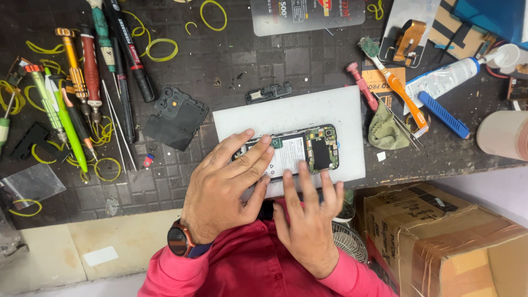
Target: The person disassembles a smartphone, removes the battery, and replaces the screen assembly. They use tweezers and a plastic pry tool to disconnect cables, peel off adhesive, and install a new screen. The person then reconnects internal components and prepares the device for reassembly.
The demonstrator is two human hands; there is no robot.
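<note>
An opened phone [304, 152] with bare circuit boards and a white battery lies on a white pad [297, 113] at the bench's front edge. My left hand [225, 184] rests flat over the phone's left end, fingers spread and touching it. A dark watch sits on that wrist. My right hand [309, 220] hovers just below the phone's lower edge, fingers apart, holding nothing. A black back cover [175, 116] with camera holes lies left of the pad. A small black frame part [268, 92] sits just above the pad.
Several screwdrivers [88, 71] and yellow rubber bands [159, 48] crowd the left of the dark bench. An orange toothbrush [397, 85], a white tube [445, 77], a blue tool [443, 114] and a green cloth [385, 132] lie right. A cardboard box [440, 242] stands below right.
</note>
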